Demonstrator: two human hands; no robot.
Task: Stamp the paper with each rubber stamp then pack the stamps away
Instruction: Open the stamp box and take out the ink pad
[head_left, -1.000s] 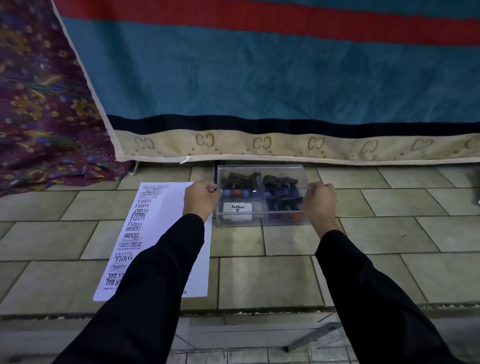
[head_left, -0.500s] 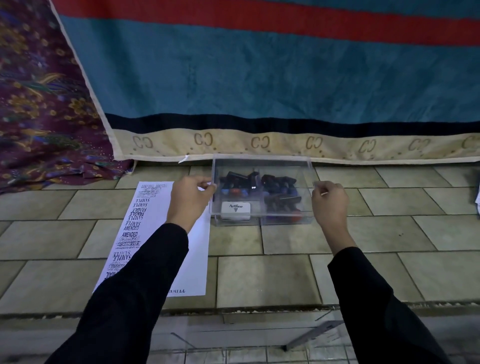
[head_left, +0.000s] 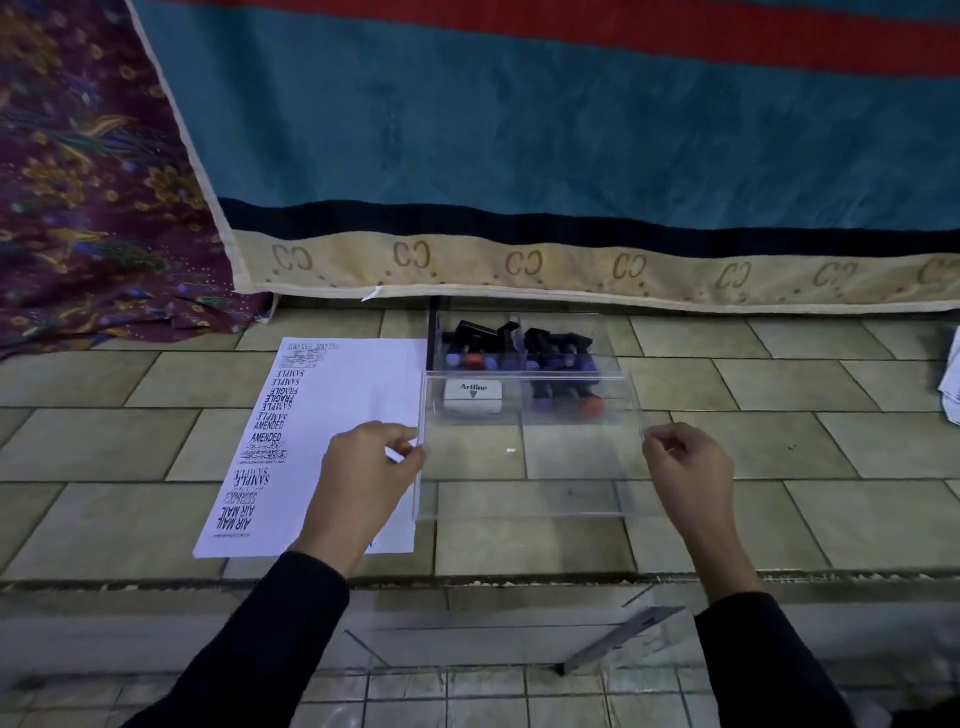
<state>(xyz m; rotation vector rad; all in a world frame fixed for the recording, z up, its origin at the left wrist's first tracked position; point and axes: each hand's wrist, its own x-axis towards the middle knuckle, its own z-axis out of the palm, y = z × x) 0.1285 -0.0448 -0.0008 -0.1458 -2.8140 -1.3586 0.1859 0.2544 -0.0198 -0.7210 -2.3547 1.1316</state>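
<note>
A clear plastic box (head_left: 435, 332) stands on the tiled ledge, holding several black-handled rubber stamps (head_left: 558, 347) and a white Artline ink pad (head_left: 472, 398). I hold the box's clear lid (head_left: 524, 467) in the air in front of the box, tilted toward me. My left hand (head_left: 363, 480) pinches its left edge and my right hand (head_left: 685, 467) pinches its right edge. A white paper (head_left: 358, 395) covered with stamped words lies left of the box, partly under my left hand.
A teal, red and beige blanket (head_left: 519, 156) hangs right behind the box, with a purple floral cloth (head_left: 88, 197) to its left. The ledge drops at a step edge (head_left: 493, 579) near me. A clear acrylic piece (head_left: 613, 642) lies below. More paper (head_left: 953, 384) shows at the right edge.
Both hands have lifted the clear lid off the box and drawn it toward me; the box with the stamps stays open at the back.
</note>
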